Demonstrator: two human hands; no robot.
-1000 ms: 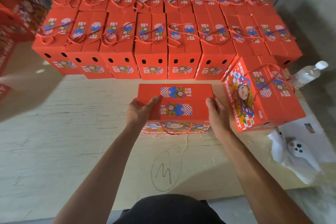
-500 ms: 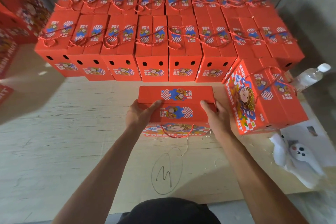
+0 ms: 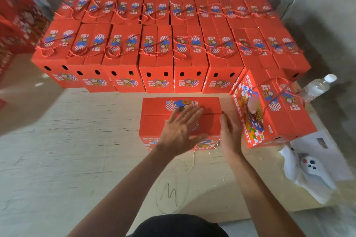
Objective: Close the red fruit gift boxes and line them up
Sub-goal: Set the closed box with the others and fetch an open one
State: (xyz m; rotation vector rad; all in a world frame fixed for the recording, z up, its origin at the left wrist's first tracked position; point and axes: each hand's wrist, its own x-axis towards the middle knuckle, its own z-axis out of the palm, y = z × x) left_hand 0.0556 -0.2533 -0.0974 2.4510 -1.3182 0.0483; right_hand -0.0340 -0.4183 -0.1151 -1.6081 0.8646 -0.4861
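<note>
A red fruit gift box stands on the plywood board in front of me, its two top flaps folded down. My left hand lies flat with spread fingers across the middle of those flaps. My right hand rests with straight fingers against the box's right end. Behind it, several closed red boxes with rope handles stand in two rows. One more closed box sits askew at the right, just beside my right hand.
A plastic water bottle lies at the right edge. A white plush toy and paper sit at the lower right. More red boxes are stacked at the far left. The plywood board bears a pencilled oval mark.
My left hand has moved from the box's left end to the middle of the top and spread flat. The right hand stays at the right end. The camera has tilted slightly.
</note>
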